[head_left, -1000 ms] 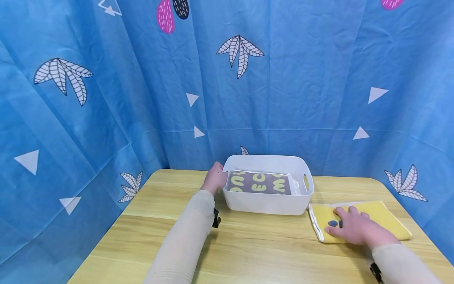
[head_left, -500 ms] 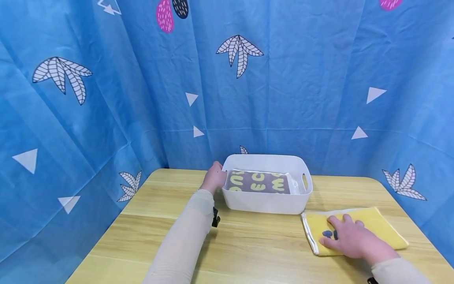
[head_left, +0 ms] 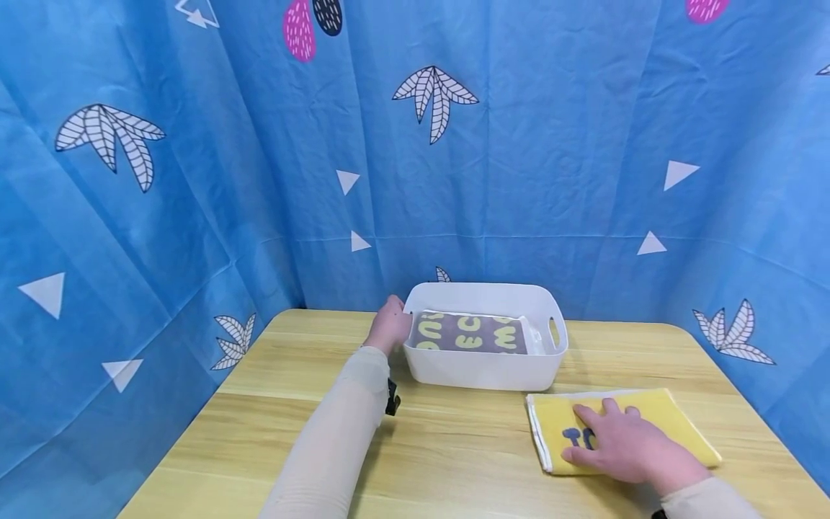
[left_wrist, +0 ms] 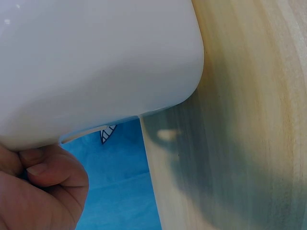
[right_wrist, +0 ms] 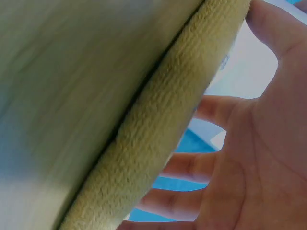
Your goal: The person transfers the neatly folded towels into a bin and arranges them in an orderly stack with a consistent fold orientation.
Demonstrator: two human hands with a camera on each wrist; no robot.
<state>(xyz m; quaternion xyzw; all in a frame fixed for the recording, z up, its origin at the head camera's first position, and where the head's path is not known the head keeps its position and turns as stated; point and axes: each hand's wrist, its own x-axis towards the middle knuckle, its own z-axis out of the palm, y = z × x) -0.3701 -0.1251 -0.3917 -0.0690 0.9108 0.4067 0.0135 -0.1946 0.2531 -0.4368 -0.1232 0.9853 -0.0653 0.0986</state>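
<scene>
My left hand grips the left end of a white plastic basket, its curled fingers at the rim by the handle hole in the left wrist view. Inside the basket lies a folded purple-grey towel with yellow-green letters. My right hand rests on a folded yellow towel lying flat at the basket's front right. Its fingers are spread, and their tips touch the towel's top. Dark blue letters show partly beside the thumb. Up close in the right wrist view, the towel's thick folded edge is visible.
A wooden table with rounded far corners carries everything. Blue patterned curtain hangs behind it and along both sides, close to the basket's back. Table surface lies between the left forearm and the yellow towel.
The yellow towel has slid left and toward me under my right hand, and more of its blue lettering shows. My left hand and the basket have hardly moved.
</scene>
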